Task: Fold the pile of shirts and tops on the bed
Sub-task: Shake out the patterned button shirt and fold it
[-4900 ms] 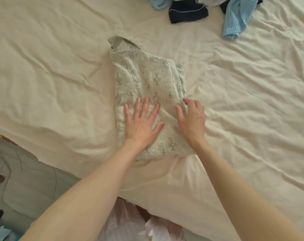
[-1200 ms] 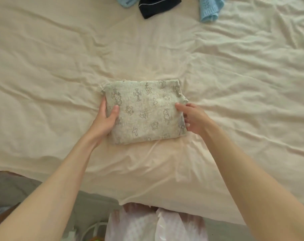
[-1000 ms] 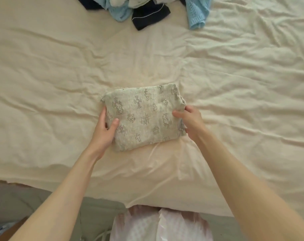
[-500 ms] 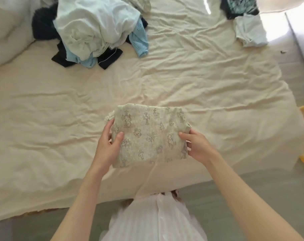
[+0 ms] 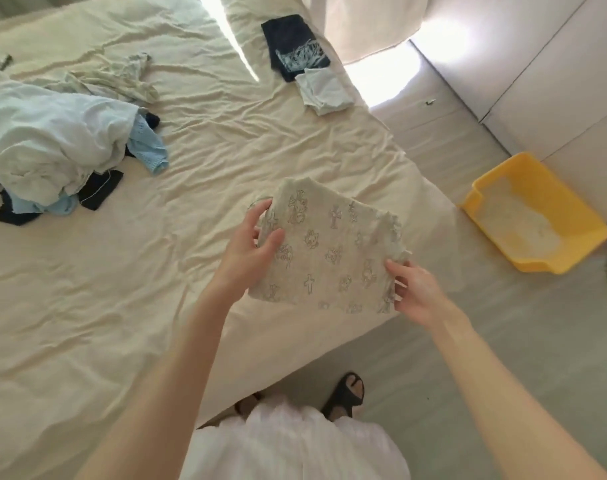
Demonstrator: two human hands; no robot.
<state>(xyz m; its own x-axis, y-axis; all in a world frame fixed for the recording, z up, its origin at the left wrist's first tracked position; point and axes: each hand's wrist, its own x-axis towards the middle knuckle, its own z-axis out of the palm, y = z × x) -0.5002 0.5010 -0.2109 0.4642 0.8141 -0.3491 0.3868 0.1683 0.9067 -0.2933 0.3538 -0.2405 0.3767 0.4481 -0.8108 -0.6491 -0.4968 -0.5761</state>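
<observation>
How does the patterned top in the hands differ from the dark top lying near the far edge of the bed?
The patterned top is pale with small crosses and figures; the dark top is navy with one light graphic. The patterned top is held off the bed by the left hand and right hand; the dark top rests on the bed, untouched. Both are folded.

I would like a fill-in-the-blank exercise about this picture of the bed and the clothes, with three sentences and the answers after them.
1. Both hands hold the folded patterned top: the left hand grips its left edge and the right hand its ____ edge.
2. The tray on the floor beside the bed is ____ in colour.
3. The folded dark top lies next to a folded ____ one.

Answers: right; yellow; white
</observation>
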